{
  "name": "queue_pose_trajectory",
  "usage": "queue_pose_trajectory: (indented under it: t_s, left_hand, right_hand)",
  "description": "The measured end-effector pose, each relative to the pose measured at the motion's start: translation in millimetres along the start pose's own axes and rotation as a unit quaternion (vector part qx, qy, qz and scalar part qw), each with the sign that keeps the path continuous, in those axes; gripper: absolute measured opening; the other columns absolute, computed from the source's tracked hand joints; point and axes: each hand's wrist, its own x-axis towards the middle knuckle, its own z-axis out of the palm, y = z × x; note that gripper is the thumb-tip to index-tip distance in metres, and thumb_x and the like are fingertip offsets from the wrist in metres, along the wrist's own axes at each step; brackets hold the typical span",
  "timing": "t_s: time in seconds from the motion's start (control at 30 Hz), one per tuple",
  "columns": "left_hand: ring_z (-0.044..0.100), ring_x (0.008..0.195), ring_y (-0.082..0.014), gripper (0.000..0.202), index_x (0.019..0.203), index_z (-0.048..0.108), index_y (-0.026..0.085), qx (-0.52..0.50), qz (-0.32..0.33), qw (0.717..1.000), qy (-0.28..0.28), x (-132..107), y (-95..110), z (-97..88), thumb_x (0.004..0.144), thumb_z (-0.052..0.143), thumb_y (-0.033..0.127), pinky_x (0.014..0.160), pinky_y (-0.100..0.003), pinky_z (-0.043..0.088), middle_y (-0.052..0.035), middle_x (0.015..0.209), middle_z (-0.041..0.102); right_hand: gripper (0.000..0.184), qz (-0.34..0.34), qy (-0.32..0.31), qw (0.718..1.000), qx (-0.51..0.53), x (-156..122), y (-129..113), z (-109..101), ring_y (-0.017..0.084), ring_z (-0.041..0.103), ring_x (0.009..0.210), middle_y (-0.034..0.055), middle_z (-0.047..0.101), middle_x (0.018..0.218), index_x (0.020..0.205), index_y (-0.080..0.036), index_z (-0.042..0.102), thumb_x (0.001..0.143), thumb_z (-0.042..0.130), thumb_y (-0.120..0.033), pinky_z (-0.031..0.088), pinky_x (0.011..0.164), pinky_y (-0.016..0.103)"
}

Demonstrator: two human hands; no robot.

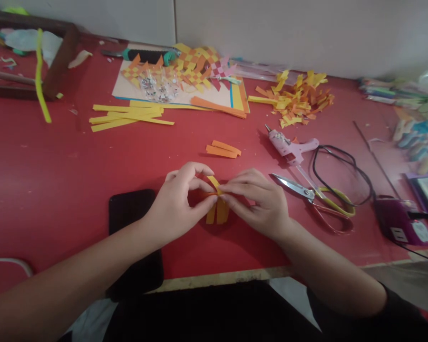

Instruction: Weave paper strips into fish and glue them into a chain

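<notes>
Both hands meet over the red table, pinching a small bundle of yellow and orange paper strips (217, 213) between thumbs and fingers. My left hand (185, 194) grips it from the left, and my right hand (258, 199) from the right. One yellow strip sticks up between the fingertips, while several others hang down below them. The fingertips hide the spot where the strips cross. Just beyond the hands lie loose orange paper strips (223, 149). Farther back on the left is a pile of yellow paper strips (128, 116).
A pink glue gun (288, 147) and scissors (310, 194) lie right of my hands, with a black cord (353, 161) curling beside them. Under my left forearm rests a black phone (131, 213). Woven paper pieces (196, 66) and paper scraps (296, 99) sit at the back.
</notes>
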Motion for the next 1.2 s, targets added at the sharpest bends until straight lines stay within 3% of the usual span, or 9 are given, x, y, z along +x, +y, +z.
queue_pose_trajectory:
  t_s: [0.2,0.37,0.57,0.7,0.8,0.87,0.97,1.1,1.2]
  left_hand:
    - [0.072,0.08,-0.019,0.032,0.11,0.048,0.026,-0.018,0.018,1.0,-0.003,0.2,1.9,-0.8,0.086,0.069,0.024,0.085,-0.037,0.05,0.0037,0.084,0.074]
    - [0.072,0.082,-0.0187,0.03,0.111,0.048,0.026,-0.029,0.012,0.999,-0.014,-0.7,2.9,-0.4,0.087,0.066,0.023,0.079,-0.034,0.051,0.001,0.087,0.076]
    - [0.072,0.079,-0.019,0.03,0.112,0.049,0.025,-0.016,-0.001,0.999,-0.045,1.6,-1.3,2.1,0.087,0.064,0.022,0.086,-0.038,0.05,0.0017,0.086,0.075]
    - [0.062,0.111,-0.0321,0.032,0.117,0.056,0.022,0.146,0.043,0.988,-0.012,1.0,-4.5,2.8,0.086,0.063,0.019,0.099,-0.054,0.038,-0.009,0.114,0.073]
    - [0.049,0.126,-0.037,0.031,0.117,0.062,0.022,0.205,0.089,0.973,0.049,-1.2,-1.8,0.1,0.087,0.06,0.018,0.104,-0.058,0.031,-0.0109,0.135,0.064]
    - [0.056,0.116,-0.0309,0.021,0.109,0.065,0.023,0.158,0.114,0.98,0.052,-1.8,1.3,-2.3,0.09,0.057,0.02,0.1,-0.05,0.036,-0.0092,0.124,0.068]
    - [0.063,0.091,-0.0211,0.011,0.095,0.064,0.021,0.047,0.124,0.991,-0.001,-0.5,4.3,-3.6,0.094,0.055,0.027,0.086,-0.038,0.046,-0.006,0.098,0.071]
    - [0.062,0.079,-0.0173,0.011,0.086,0.064,0.02,-0.023,0.105,0.994,-0.032,1.6,4.4,-1.3,0.092,0.06,0.029,0.079,-0.034,0.048,-0.0032,0.087,0.071]
    - [0.061,0.074,-0.0164,0.012,0.081,0.066,0.022,-0.05,0.088,0.994,-0.043,1.2,4.5,-0.5,0.09,0.061,0.027,0.074,-0.032,0.048,-0.0006,0.078,0.071]
  right_hand:
    - [0.013,0.045,-0.019,0.999,0.008,-1.5,-0.8,-2.2,0.018,0.067,0.082,0.0047,0.071,0.091,0.1,-0.025,0.071,0.088,0.068,-0.021,0.057,0.075,0.035]
    - [0.031,0.169,-0.036,0.979,0.108,-7.9,-2.8,-0.2,0.017,0.069,0.093,0.0046,0.071,0.103,0.119,-0.023,0.061,0.089,0.069,-0.025,0.058,0.082,0.031]
    - [0.028,0.22,0.024,0.963,0.155,-12.3,0.3,5.0,0.014,0.069,0.084,0.0018,0.07,0.092,0.116,-0.024,0.062,0.089,0.069,-0.024,0.057,0.076,0.027]
    - [0.017,0.203,0.094,0.969,0.109,-13.2,0.0,4.4,0.013,0.067,0.081,0.0012,0.071,0.093,0.105,-0.025,0.069,0.089,0.069,-0.021,0.056,0.075,0.027]
    - [0.01,0.224,0.064,0.965,0.121,-9.9,-3.9,1.6,0.012,0.068,0.076,0.0002,0.074,0.088,0.098,-0.024,0.072,0.09,0.067,-0.021,0.056,0.069,0.025]
    - [0.011,0.225,0.042,0.965,0.129,-6.1,-7.0,-0.2,0.013,0.069,0.074,0.0005,0.075,0.086,0.098,-0.024,0.074,0.091,0.065,-0.021,0.057,0.066,0.026]
    - [0.016,0.184,0.021,0.974,0.127,-1.4,-10.9,-1.8,0.013,0.068,0.072,0.0005,0.075,0.085,0.099,-0.025,0.075,0.092,0.063,-0.018,0.055,0.064,0.026]
    - [0.02,0.113,0.017,0.986,0.124,-2.1,-12.6,-0.6,0.013,0.068,0.075,0.0006,0.076,0.089,0.102,-0.027,0.074,0.092,0.061,-0.014,0.056,0.069,0.029]
    - [0.019,0.132,0.032,0.982,0.135,-7.5,-12.2,1.7,0.014,0.069,0.079,0.0011,0.075,0.093,0.107,-0.026,0.07,0.091,0.065,-0.017,0.057,0.07,0.028]
